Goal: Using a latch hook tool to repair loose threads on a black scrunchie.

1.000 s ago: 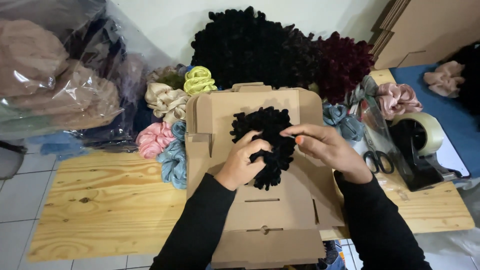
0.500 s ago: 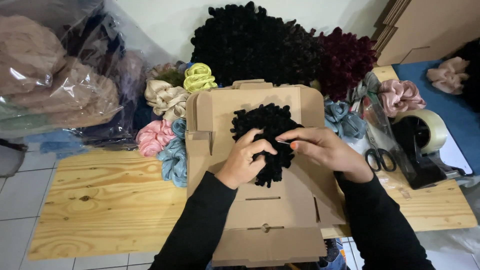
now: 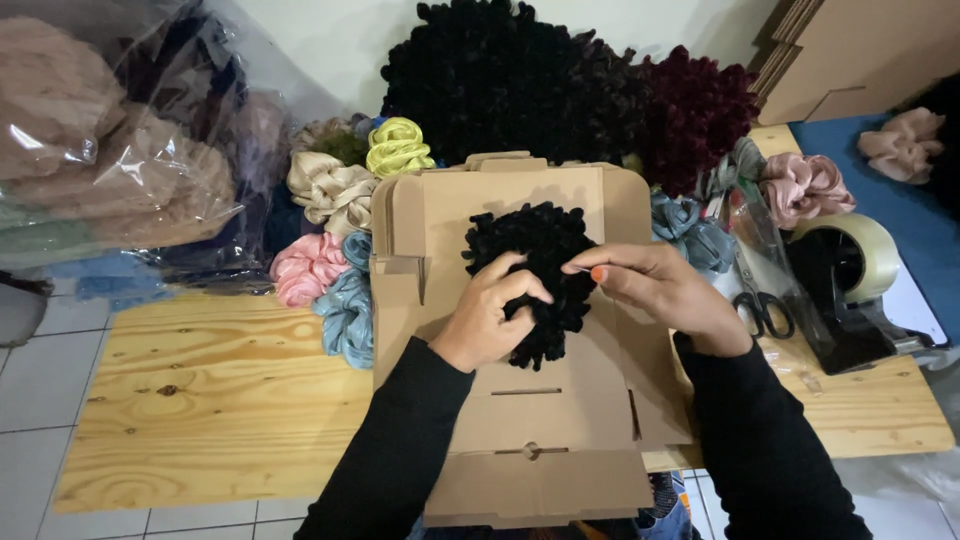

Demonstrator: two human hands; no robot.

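Head view | fuzzy black velvet scrunchies [image 3: 540, 270] piled on flat brown cardboard box [image 3: 520, 420] | left hand [image 3: 490, 315] fingers curled gripping pile | right hand [image 3: 665, 295] fingers pinched on its edge | light wooden bench [image 3: 200, 400] beneath | pink satin scrunchie [image 3: 305, 268] left

Both hands [image 3: 590, 305] on black scrunchies [image 3: 540, 265]

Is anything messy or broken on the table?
Nothing looks broken or spilled. Both hands, left hand and right hand, press on black scrunchies on flat cardboard, which juts past the wooden table edge toward the person.
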